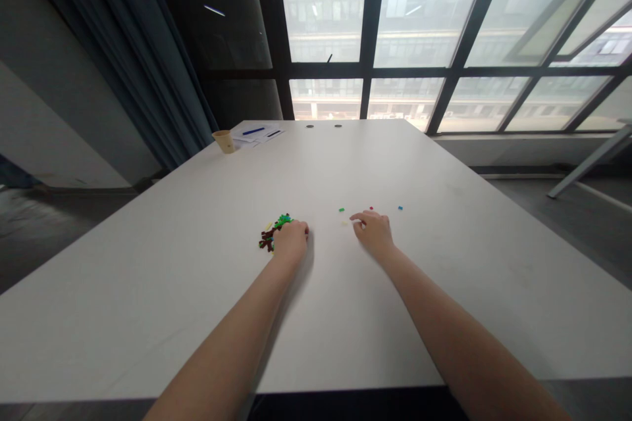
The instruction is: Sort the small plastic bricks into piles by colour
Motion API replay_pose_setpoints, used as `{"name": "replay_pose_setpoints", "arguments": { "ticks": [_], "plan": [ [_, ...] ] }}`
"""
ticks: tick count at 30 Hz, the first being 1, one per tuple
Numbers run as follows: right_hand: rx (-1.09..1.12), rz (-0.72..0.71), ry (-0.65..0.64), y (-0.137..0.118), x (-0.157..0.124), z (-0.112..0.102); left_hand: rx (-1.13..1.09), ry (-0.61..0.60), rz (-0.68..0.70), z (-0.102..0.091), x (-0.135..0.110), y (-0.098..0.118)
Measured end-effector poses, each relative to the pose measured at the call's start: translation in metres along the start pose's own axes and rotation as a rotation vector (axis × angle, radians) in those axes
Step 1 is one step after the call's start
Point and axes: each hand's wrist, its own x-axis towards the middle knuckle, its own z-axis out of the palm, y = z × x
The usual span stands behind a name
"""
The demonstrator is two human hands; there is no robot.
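Note:
A small pile of brown, green and yellow building bricks (267, 237) lies on the white table, left of centre. My left hand (292, 237) rests at the pile's right side, its fingers curled and mostly out of sight; whatever they may hold is hidden. To the right, my right hand (374, 230) is low over the table, index finger stretched out and thumb apart. Near its fingertips lie a green brick (342, 210) and a pale yellow brick (344, 223). Just behind that hand is a red brick (371, 208), and farther right a blue brick (400, 208).
At the far left of the white table (345, 171) stands a paper cup (224, 141). Beside it are paper sheets (259, 137) with a blue pen (253, 131) on them. Two dark round discs sit near the far edge, before tall windows.

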Motion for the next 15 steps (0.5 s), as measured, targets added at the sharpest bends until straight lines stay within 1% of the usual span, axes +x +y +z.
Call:
{"name": "replay_pose_setpoints", "arguments": {
  "ticks": [3,6,9,12,15],
  "plan": [
    [0.047,0.019,0.049,0.007,0.0,-0.006,-0.146,0.056,0.043,0.001,0.001,0.001],
    [0.083,0.009,0.087,0.011,-0.001,-0.013,-0.452,0.085,0.174,0.0,0.0,0.006],
    [0.11,-0.052,0.113,0.009,-0.003,-0.022,-0.719,0.126,0.292,-0.005,-0.007,0.017],
    [0.12,-0.125,0.13,0.003,-0.005,-0.031,-0.84,0.154,0.337,-0.009,-0.015,0.027],
    [0.125,-0.188,0.148,-0.004,-0.008,-0.037,-0.873,0.157,0.372,-0.012,-0.021,0.031]
  ]
}}
